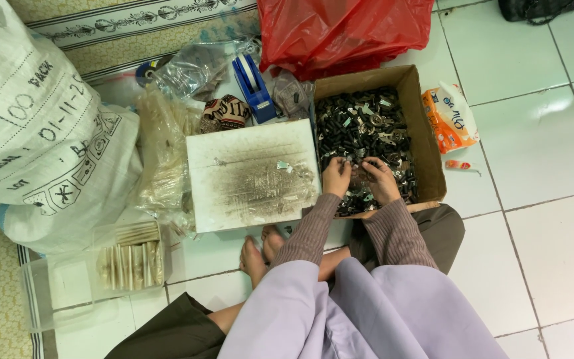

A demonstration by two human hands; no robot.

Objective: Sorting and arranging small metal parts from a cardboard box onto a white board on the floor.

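Reaching into cardboard box (426, 143), left hand (335, 177), right hand (380, 181), smudged white board (250, 176) beside

Red bag (343, 30), blue tape dispenser (254, 83)

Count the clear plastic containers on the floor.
2: one clear container holding pale sticks, left of the bare feet; a second clear container just left of it. Others may be hidden.

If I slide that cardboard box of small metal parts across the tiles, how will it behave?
The cardboard box probably feels heavy, since small dark metal parts cover its floor. Its low walls and wide base suggest it won't tip. The thin open flaps may flex if gripped.
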